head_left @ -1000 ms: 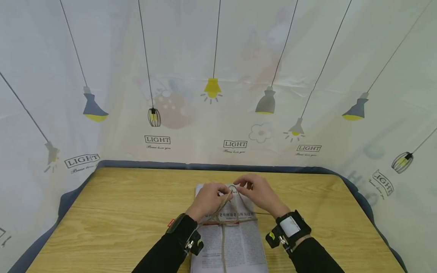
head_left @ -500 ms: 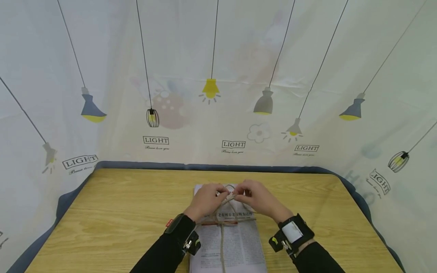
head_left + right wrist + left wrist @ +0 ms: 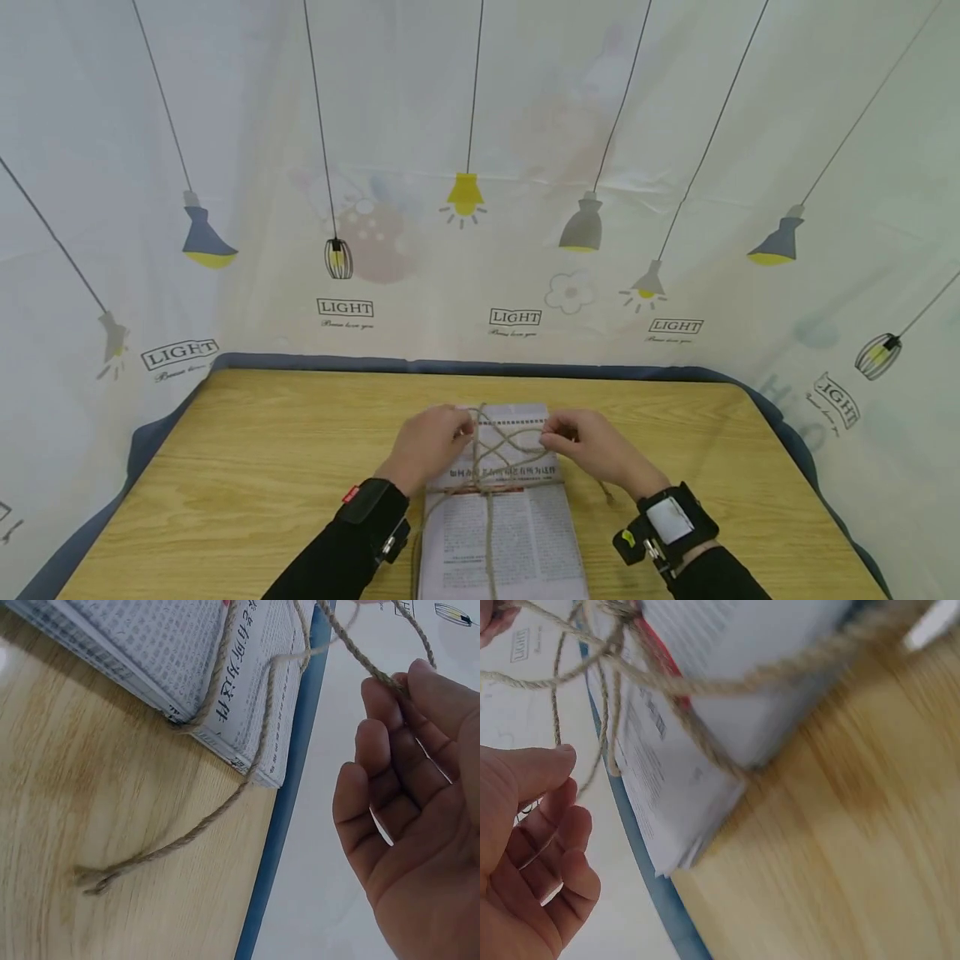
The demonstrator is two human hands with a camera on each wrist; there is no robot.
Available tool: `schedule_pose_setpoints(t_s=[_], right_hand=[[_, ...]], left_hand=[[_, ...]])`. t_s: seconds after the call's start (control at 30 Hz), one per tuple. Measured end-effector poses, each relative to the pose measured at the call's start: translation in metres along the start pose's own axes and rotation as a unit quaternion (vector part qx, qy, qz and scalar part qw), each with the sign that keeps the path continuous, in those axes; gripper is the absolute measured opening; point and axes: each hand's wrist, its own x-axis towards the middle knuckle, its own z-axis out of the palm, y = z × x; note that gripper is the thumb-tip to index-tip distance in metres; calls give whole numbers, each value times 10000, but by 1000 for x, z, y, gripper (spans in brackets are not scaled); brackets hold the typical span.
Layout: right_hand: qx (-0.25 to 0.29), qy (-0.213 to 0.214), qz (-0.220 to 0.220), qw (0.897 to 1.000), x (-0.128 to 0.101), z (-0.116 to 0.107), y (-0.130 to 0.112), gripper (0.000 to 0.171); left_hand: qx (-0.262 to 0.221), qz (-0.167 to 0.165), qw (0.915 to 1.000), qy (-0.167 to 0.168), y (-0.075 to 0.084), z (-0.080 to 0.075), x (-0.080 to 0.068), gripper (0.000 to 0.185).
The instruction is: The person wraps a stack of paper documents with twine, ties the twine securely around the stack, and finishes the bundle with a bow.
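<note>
Twine point(image 3: 501, 443) crosses a stack of newspapers point(image 3: 498, 525) lying mid-counter point(image 3: 247, 492), near the front edge. Left hand point(image 3: 426, 446) and right hand point(image 3: 596, 450) each pinch a strand (fingers curled). Bare wood flanks both sides. Backdrop point(image 3: 480, 167) reads "LIGHT".

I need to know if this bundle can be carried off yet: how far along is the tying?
Done: the twine already runs lengthwise and crosswise round the newspaper stack. In hand: the left hand and right hand each pinch a strand, drawing loose crossed loops apart over the stack's far end. Left: the knot looks slack, and a loose end lies on the table.
</note>
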Motion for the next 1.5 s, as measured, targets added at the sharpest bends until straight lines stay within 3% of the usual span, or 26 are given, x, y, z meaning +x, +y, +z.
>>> schedule_pose_setpoints(t_s=[0.1,0.27,0.53,0.77,1.07,1.37,1.5], right_hand=[[98,-11,93,9999,-1,0,5,16],[184,13,310,9994,-4,1,10,18],[230,145,347,9990,-6,1,11,24],[239,255,553,9979,-5,3,14,27],[139,408,662,9969,-4,5,16,26],[119,504,883,9947,-4,5,16,25],[131,544,903,9943,-3,5,15,24]], left_hand=[[475,39,9989,-23,-5,-2,-4,10],[823,658,9944,9,-17,-7,-11,24],[75,988,9949,-211,-35,-17,-22,14],[-380,719,9938,-754,-46,-26,-33,6],[-609,557,9928,-871,-64,-32,-48,6],[296,241,9968,-696,-72,-47,-61,5],[167,254,9924,-1190,-68,-57,-67,7]])
